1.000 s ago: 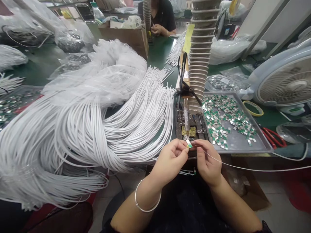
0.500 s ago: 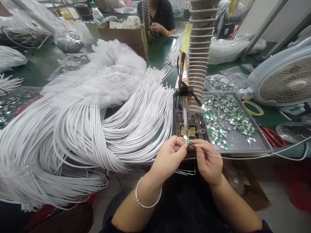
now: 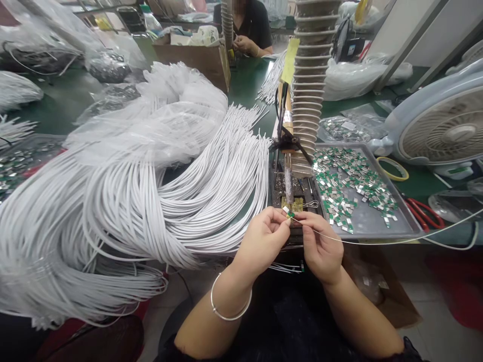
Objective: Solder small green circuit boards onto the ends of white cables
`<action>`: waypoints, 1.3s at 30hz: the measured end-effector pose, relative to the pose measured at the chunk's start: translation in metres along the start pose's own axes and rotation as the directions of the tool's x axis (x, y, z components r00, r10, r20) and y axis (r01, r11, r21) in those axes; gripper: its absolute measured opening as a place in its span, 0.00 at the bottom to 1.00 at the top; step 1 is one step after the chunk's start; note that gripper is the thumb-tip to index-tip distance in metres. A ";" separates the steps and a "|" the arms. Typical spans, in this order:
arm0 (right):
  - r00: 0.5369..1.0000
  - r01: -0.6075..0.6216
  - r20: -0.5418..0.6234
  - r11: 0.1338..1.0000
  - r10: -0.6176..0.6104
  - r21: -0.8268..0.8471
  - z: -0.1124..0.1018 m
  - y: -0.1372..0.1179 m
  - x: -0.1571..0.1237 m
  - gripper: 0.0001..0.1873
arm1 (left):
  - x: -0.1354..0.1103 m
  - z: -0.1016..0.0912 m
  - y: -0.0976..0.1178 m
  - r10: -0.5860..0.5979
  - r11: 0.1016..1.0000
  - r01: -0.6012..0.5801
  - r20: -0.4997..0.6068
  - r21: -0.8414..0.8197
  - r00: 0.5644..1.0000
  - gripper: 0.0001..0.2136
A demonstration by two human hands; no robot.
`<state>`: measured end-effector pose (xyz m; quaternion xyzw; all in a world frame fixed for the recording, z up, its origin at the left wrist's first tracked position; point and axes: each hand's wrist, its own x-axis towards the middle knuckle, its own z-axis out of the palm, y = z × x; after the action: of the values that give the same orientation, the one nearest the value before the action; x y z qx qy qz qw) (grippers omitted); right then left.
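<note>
The left hand (image 3: pixel 262 239) and right hand (image 3: pixel 320 241) meet over a brass-coloured plate (image 3: pixel 296 203) at the front of a dark metal fixture (image 3: pixel 287 183). The left hand's fingers (image 3: pixel 278 219) pinch a small green-and-silver metal piece (image 3: pixel 289 213) narrowly between them, and the right hand's fingers (image 3: pixel 304 226) hold a thin white wire (image 3: pixel 377 240) just beside it; the piece is too small to show for certain whether the wire touches it. The wire runs right along the front edge of a metal tray (image 3: pixel 405 234) heaped with similar pieces. A huge bundle of white cables (image 3: pixel 151 211) lies left of the hands, against plastic sheeting (image 3: pixel 151 120). Red scissors (image 3: pixel 422 213) lie beyond the tray, near a fan (image 3: pixel 445 131). Farther up the green worktop (image 3: pixel 245 85), a co-worker's hand (image 3: pixel 243 45) is behind a cardboard box (image 3: pixel 192 63).
</note>
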<state>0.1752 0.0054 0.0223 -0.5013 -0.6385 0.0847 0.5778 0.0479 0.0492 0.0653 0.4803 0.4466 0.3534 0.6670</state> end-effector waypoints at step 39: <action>1.000 -0.016 -0.021 1.000 0.016 -0.003 0.003 -0.003 0.000 0.10 | -0.002 -0.001 -0.005 0.039 0.999 -0.039 -0.013 0.003 0.999 0.05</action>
<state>0.1705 0.0052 0.0236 -0.5082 -0.6286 0.0831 0.5828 0.0463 0.0461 0.0607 0.4875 0.4423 0.3688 0.6563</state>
